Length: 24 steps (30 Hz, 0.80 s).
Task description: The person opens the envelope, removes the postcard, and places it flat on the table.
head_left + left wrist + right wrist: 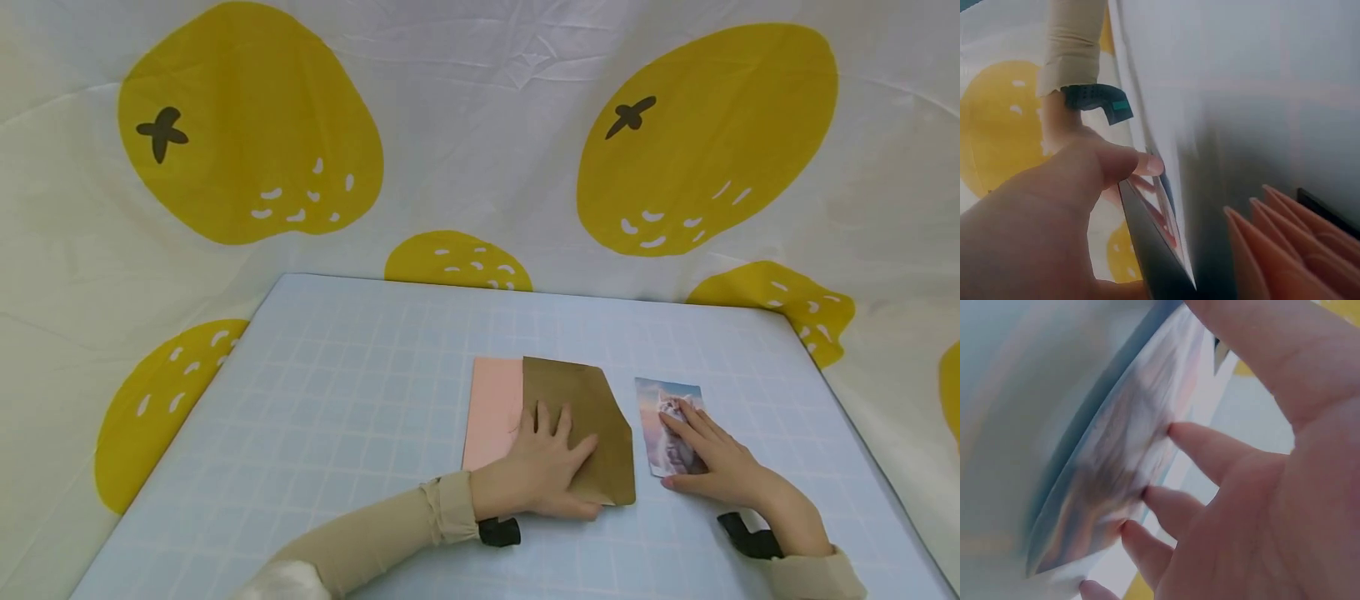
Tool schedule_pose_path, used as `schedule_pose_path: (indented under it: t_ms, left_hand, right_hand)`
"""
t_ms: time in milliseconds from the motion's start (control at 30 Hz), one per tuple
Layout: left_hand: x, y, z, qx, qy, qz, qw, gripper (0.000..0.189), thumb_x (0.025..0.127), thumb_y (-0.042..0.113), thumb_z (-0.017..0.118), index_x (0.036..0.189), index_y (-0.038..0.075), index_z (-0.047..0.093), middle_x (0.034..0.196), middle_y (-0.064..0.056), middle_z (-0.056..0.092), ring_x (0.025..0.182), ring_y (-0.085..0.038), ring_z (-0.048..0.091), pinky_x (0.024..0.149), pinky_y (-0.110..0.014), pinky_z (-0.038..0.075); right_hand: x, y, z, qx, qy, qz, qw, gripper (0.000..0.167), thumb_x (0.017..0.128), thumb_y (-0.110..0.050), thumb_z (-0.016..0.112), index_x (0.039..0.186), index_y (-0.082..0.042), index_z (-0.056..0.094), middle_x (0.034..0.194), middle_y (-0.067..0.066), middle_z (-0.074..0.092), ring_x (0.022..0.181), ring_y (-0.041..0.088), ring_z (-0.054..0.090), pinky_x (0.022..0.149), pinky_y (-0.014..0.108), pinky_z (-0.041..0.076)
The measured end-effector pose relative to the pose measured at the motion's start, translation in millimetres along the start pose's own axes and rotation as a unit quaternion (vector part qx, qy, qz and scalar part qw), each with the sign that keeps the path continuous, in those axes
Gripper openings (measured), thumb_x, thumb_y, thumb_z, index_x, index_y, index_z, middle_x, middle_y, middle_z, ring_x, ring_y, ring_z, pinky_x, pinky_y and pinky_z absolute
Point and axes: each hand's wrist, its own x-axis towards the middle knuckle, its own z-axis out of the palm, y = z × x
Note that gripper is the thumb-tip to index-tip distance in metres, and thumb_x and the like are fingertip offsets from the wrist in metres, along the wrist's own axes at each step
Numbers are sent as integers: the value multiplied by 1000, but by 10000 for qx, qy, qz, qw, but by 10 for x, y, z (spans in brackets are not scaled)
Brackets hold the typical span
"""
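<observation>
A folder with a brown cover (600, 450) and a pink panel (491, 408) lies on the table. Pink accordion pleats (1272, 250) of it show in the left wrist view. My left hand (543, 475) rests on the brown cover with its fingers spread. To the right lies a picture card (651, 425) of a cat against a pink and blue sky. My right hand (716, 467) touches this card, its fingertips on the picture and its thumb by the lower edge. In the right wrist view several fingertips (1175, 429) meet the card (1110, 462).
The table (360, 400) has a pale blue cover with a white grid. Behind it hangs a white cloth (480, 125) with big yellow fruit prints. Black bands (498, 532) sit at both wrists.
</observation>
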Motion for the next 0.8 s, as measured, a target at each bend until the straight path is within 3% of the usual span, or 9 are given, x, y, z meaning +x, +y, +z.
schedule_pose_path:
  t_ms: [533,800]
  left_hand:
    - [199,129,-102,-55,-463,-45,9989,90,80,87,39,155,38,29,158,-19,28,141,-51,27,109,-60,27]
    - [287,167,-106,1,-451,-77,9990,88,80,86,40,154,39,31,157,-17,30,140,-49,29,107,-59,28]
  right_hand:
    - [-64,251,-35,76,195,-40,9998,92,80,-41,79,156,-18,32,162,26,8,140,59,15,90,82,21]
    - [-54,391,-89,223,-36,311,9993,95,83,-43,76,157,-15,25,160,31,3,140,60,9,94,82,14]
